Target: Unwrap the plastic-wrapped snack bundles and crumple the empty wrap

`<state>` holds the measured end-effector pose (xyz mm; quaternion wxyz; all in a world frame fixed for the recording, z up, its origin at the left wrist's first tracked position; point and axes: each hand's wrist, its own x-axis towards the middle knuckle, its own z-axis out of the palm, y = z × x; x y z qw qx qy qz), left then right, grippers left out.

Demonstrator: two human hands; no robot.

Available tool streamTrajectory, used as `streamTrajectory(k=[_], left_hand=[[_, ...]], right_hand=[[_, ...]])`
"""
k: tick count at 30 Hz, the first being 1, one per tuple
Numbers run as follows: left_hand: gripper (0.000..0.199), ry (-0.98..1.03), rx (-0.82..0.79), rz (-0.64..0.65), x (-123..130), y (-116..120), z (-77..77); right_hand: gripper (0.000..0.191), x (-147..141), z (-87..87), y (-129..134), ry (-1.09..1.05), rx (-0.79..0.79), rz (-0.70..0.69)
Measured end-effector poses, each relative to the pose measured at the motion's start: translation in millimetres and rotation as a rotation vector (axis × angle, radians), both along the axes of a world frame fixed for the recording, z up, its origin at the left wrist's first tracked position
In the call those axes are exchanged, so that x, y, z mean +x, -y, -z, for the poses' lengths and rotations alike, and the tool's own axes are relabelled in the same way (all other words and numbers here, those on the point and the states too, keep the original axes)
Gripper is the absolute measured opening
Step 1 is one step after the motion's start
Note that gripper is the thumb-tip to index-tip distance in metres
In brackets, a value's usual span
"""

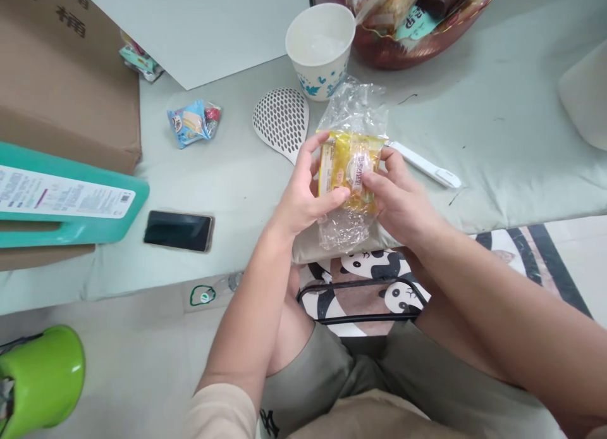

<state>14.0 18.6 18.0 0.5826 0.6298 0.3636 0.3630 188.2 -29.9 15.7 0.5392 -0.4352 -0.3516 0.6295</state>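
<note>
Both hands hold a yellow snack packet [348, 164] above the front part of the cloth-covered table. My left hand [308, 192] grips its left side, thumb on the front. My right hand [396, 189] grips the right side, its thumb also pressed on the front. Crinkled clear plastic wrap [358, 107] sticks out above the packet and hangs below it. A white slotted scoop [282, 119] lies just to the left, and a white-handled tool [424, 164] lies to the right, its near end hidden behind the right hand.
Behind the hands stand a paper cup [320, 50] and a red basket [403, 53] of snacks. On the left are a blue snack packet [190, 123], a phone [179, 231], a teal container [95, 221] and a cardboard box [71, 91]. A green bin [52, 376] is on the floor.
</note>
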Motion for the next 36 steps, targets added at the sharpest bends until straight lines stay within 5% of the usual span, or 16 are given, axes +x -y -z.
streamTrajectory(k=[6, 9, 13, 19, 25, 36], left_hand=[[0.059, -0.218, 0.324, -0.208, 4, 4, -4.7], [0.044, -0.307, 0.463, -0.202, 8, 9, -10.6], [0.044, -0.379, 0.484, -0.086, 14, 18, -15.4], [0.019, -0.396, 0.443, -0.015, 12, 22, -19.8], [0.028, -0.495, 0.489, -0.002, 12, 25, -19.6], [0.042, 0.11, 0.147, -0.334, 7, 10, -7.7]], right_hand=[[0.054, 2, 14.1, -2, 0.165, 0.08, 0.16], [0.054, 5, 20.5, -3, 0.265, 0.124, 0.232], [0.051, 7, 21.2, -3, 0.372, 0.13, 0.338], [0.044, 15, 32.4, -6, 0.416, 0.174, 0.354], [0.045, 16, 42.0, -11, 0.373, 0.158, 0.381], [0.063, 13, 29.8, -8, 0.288, 0.133, 0.296]])
